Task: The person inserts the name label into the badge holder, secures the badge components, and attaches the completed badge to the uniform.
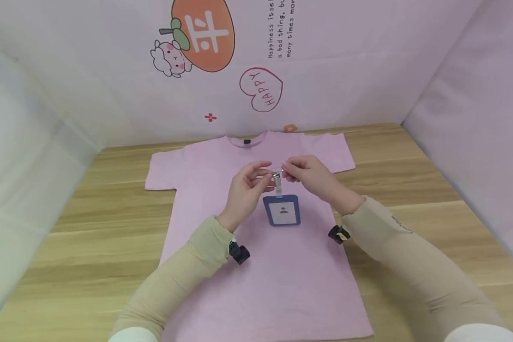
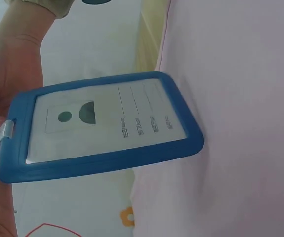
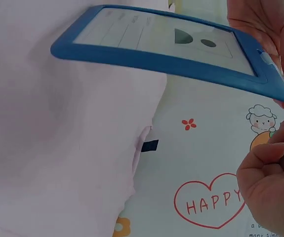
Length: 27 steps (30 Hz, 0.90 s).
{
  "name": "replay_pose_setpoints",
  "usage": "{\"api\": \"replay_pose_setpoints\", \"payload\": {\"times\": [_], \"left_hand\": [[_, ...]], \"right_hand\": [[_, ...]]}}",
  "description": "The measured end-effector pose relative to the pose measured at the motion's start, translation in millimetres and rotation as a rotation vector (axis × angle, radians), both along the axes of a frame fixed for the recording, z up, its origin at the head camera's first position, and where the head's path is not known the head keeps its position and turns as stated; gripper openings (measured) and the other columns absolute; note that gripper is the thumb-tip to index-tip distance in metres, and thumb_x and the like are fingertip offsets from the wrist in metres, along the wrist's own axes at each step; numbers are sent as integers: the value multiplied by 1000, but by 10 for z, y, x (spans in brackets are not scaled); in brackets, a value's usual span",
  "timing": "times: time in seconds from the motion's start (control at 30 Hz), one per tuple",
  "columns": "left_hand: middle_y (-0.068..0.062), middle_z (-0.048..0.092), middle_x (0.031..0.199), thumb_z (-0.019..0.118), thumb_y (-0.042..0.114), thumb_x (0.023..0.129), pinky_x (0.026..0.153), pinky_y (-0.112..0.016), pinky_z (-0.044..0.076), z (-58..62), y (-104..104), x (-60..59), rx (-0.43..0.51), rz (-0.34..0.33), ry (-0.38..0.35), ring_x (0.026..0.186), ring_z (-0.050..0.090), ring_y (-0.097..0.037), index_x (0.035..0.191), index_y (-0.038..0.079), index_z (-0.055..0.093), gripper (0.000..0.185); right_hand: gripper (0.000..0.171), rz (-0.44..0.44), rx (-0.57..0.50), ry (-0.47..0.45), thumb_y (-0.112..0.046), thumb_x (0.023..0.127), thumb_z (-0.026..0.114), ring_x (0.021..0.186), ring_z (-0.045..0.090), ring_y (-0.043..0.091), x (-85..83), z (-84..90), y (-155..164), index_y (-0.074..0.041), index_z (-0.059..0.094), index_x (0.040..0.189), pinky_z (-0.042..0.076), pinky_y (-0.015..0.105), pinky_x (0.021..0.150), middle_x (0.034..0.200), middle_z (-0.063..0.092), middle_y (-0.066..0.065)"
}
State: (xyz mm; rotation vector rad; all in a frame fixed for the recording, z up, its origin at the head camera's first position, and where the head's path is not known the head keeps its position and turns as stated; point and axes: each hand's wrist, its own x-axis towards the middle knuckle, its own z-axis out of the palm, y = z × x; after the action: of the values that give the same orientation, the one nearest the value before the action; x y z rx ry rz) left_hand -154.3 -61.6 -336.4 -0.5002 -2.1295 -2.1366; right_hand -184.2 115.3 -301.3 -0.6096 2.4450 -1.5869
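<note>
A blue-framed badge holder (image 1: pixel 284 212) with a card inside hangs from a metal clip (image 1: pixel 277 180) on a clear strap, above the pink T-shirt (image 1: pixel 222 209). My left hand (image 1: pixel 245 190) pinches the clip from the left between thumb and fingers. From the right, my right hand (image 1: pixel 312 176) pinches a thin piece at the clip's top; its exact shape is too small to tell. In the left wrist view the badge holder (image 2: pixel 102 170) tilts out over the shirt. The right wrist view shows curled right fingers (image 3: pixel 263 165), with the clip mostly cut off by the frame edge.
The T-shirt lies spread flat on a wooden table (image 1: pixel 90 237), collar toward the back wall. Printed white cloth (image 1: pixel 325 85) stands behind, and plain cloth walls flank both sides. A small dark label (image 1: pixel 247 141) shows in the collar.
</note>
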Motion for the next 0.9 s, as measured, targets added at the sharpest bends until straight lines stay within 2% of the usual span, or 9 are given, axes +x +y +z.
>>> {"api": "replay_pose_setpoints", "payload": {"times": [0.17, 0.37, 0.67, 0.9], "left_hand": [[-29, 65, 105, 55, -3, 92, 77, -29, 58, 2, 3, -18, -42, 26, 37, 74, 64, 1, 117, -10, 59, 26], [-29, 65, 106, 56, -4, 91, 77, -28, 57, -6, -11, -43, -47, 30, 43, 76, 65, 1, 115, -12, 61, 25], [-28, 65, 111, 56, -3, 91, 78, -28, 57, -24, -34, -45, -56, 22, 43, 75, 64, 3, 115, -10, 62, 26], [-27, 67, 104, 56, -5, 91, 78, -28, 57, -22, -19, -58, -83, 28, 53, 75, 64, 1, 110, -12, 64, 22]], "right_hand": [[25, -19, -79, -109, -7, 98, 47, 68, 51, 3, 0, -2, -13, 9, 60, 84, 45, 15, 66, 66, 55, -9], [25, -21, -117, -182, -8, 99, 46, 69, 51, 3, 7, -18, -18, 11, 59, 88, 47, 13, 68, 68, 55, -8], [29, -20, -120, -210, -11, 100, 43, 71, 49, 6, 37, -45, -18, 14, 57, 95, 45, 15, 67, 71, 53, -5], [24, -24, -174, -239, -11, 100, 42, 68, 47, 4, 27, -91, -19, 5, 57, 89, 44, 15, 65, 71, 52, -6]]}}
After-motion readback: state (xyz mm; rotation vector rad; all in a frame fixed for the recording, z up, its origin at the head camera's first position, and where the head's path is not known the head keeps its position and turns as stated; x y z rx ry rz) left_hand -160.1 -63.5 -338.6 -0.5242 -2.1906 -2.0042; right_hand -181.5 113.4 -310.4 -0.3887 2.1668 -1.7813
